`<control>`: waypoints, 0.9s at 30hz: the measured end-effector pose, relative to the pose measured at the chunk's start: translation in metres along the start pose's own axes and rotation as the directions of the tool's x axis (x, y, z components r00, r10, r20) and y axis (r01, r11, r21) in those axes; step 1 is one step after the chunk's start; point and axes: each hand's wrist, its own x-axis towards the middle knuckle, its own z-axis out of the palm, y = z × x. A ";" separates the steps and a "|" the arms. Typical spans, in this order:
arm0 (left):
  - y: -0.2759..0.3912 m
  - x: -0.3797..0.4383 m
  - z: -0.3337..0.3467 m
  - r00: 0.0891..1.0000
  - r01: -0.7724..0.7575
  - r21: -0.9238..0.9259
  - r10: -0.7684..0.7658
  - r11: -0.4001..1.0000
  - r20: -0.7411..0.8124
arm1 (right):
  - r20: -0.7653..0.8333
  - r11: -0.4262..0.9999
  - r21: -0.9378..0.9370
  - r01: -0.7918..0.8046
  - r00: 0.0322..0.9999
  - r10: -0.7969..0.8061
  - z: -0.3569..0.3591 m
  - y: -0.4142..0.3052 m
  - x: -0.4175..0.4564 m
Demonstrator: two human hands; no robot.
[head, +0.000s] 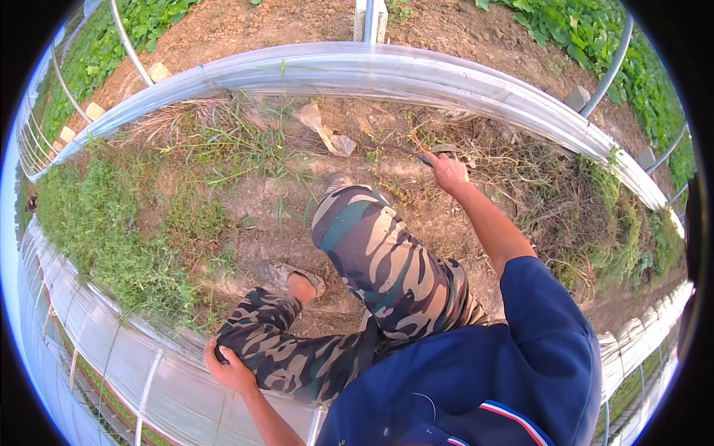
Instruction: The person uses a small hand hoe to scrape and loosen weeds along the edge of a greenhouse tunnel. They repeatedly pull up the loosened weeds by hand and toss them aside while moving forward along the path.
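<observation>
My right hand (448, 170) is closed around the dark handle of a thin tool with a narrow, slightly curved metal part (397, 147); its exact kind cannot be told. The tool points left, low over soil and short weeds. A crumpled piece of clear plastic film (329, 132) lies just beyond its end. On the knee of my camouflage trousers (279, 351) rests my left hand (231, 371), thumb apart from the fingers, holding nothing.
Green weeds (128, 234) grow thickly on the left. Dry pulled plants (549, 206) lie heaped at right. Rolled plastic sheeting (334, 67) on metal hoops (613, 67) crosses ahead, with leafy crops beyond. More plastic sheeting (184, 384) runs behind me.
</observation>
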 end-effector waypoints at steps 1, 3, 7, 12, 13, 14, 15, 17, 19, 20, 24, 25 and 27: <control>-0.002 -0.001 -0.002 1.000 -0.001 0.010 0.001 1.000 -0.001 | 0.015 1.000 0.002 0.004 1.000 -0.004 -0.003 0.006 -0.001; -0.002 0.000 -0.004 1.000 -0.004 0.013 0.004 1.000 -0.009 | 0.143 0.994 -0.057 -0.091 0.985 0.098 -0.015 0.033 -0.019; -0.005 0.001 -0.007 1.000 -0.002 0.033 0.002 0.999 0.011 | 0.205 0.920 -0.127 -0.371 0.897 0.391 -0.039 0.147 -0.102; -0.001 0.002 0.000 1.000 -0.011 0.012 0.011 1.000 0.012 | 0.093 0.635 -0.131 -0.761 0.629 0.772 -0.047 0.266 -0.230; 0.001 0.003 -0.002 1.000 -0.014 0.023 0.013 1.000 0.015 | 0.032 0.609 -0.032 -0.793 0.608 0.793 -0.043 0.260 -0.245; 0.004 0.004 -0.004 1.000 -0.016 0.035 0.016 0.999 0.016 | -0.024 0.581 0.071 -0.811 0.581 0.814 -0.039 0.250 -0.258; 0.006 0.005 -0.006 1.000 -0.019 0.046 0.018 0.999 0.020 | -0.077 0.549 0.172 -0.818 0.544 0.835 -0.036 0.240 -0.267; 0.003 0.005 -0.003 1.000 0.002 0.040 -0.003 0.999 0.016 | -0.088 0.570 0.296 -0.767 0.572 0.816 -0.020 0.214 -0.262; 0.002 0.007 0.002 1.000 0.007 0.020 -0.007 1.000 0.019 | -0.118 0.669 0.402 -0.625 0.689 0.715 0.007 0.194 -0.243; 0.004 0.006 0.005 1.000 0.002 0.003 -0.002 1.000 0.025 | -0.239 0.768 0.438 -0.468 0.763 0.601 0.027 0.188 -0.232; 0.008 0.008 -0.002 0.999 -0.024 0.018 0.024 1.000 0.023 | 0.019 0.775 0.504 -0.381 0.902 0.431 0.030 0.067 -0.142; 0.007 0.007 -0.004 0.999 -0.025 0.034 0.024 0.999 0.021 | 0.019 0.800 0.499 -0.332 0.928 0.373 0.029 0.037 -0.120; 0.006 0.005 -0.004 1.000 -0.024 0.056 0.023 0.998 0.019 | -0.003 0.861 0.457 -0.223 0.968 0.253 0.038 -0.001 -0.078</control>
